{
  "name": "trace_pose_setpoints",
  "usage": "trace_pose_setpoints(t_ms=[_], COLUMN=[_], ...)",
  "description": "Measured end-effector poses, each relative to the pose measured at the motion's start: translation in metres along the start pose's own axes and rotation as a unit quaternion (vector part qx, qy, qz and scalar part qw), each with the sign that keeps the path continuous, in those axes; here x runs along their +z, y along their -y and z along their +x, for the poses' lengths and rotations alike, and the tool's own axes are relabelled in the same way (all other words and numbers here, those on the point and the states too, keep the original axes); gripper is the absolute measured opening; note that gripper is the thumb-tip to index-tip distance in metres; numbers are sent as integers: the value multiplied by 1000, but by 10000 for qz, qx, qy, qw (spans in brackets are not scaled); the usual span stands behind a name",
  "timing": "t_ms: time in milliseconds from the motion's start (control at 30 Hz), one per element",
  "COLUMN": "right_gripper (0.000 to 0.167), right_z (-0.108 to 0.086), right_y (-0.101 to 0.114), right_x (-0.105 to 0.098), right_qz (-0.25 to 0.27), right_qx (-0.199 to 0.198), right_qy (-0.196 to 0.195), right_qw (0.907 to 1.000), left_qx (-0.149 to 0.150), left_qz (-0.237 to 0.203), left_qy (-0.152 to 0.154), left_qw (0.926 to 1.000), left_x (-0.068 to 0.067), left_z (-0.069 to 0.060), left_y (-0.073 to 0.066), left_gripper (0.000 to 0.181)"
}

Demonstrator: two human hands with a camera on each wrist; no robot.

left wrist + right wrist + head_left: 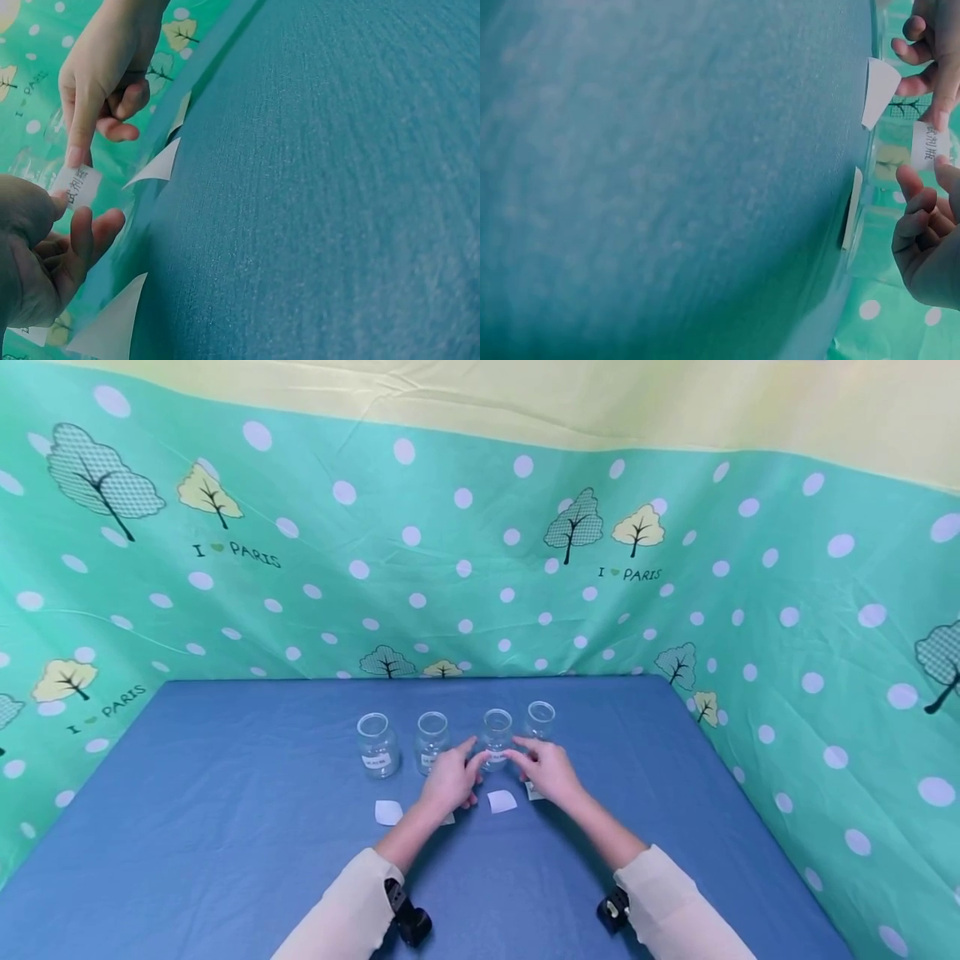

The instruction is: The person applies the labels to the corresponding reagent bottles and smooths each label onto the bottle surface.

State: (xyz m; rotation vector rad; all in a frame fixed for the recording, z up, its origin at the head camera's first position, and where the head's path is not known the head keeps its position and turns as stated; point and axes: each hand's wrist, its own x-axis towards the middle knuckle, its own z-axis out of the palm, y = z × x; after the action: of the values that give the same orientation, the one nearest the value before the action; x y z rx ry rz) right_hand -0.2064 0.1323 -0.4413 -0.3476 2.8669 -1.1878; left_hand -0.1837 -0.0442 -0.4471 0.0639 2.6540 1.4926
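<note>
Several clear glass jars stand in a row on the table. Both hands are at the third jar from the left (497,724), which has a white label (76,186) with dark writing on its front. The left hand (450,779) has its thumb on the label's left end and its index finger by the jar's side. On the other side, the right hand (551,772) touches the label's right end with its thumb, its index finger near the jar's shoulder. Their remaining fingers hang bent below. The jar is upright.
To the left stand a labelled jar (377,747) and a second labelled jar (432,731); a further jar (541,714) is partly behind the right hand. White paper pieces, one (388,812) at left and one (502,801) in the middle, lie before the row on the blue tablecloth (225,827).
</note>
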Motion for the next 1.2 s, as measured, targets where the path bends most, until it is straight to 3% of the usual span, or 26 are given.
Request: trace_pose_setpoints(t_ms=[300,500,667,867,1200], right_gripper=[36,46,47,47,40], right_z=[0,2,5,6,5], right_y=[-1,0,1,1,0], right_x=[-2,3,6,4,2], right_qz=[-29,-433,-781,-711,-667], right_qx=[-105,-113,-228,-230,-309], right_qy=[57,240,147,271,256], right_qw=[9999,9987,9966,9968,9970], left_qx=[29,-118,-97,-22,-81], left_qz=[28,213,290,272,421], left_qy=[-1,88,23,-79,2], left_qw=[10000,9997,9995,9996,9991], left_x=[0,1,1,0,2], left_z=[1,2,4,5,4], left_y=[3,4,4,4,2], left_gripper=[49,56,51,42,49])
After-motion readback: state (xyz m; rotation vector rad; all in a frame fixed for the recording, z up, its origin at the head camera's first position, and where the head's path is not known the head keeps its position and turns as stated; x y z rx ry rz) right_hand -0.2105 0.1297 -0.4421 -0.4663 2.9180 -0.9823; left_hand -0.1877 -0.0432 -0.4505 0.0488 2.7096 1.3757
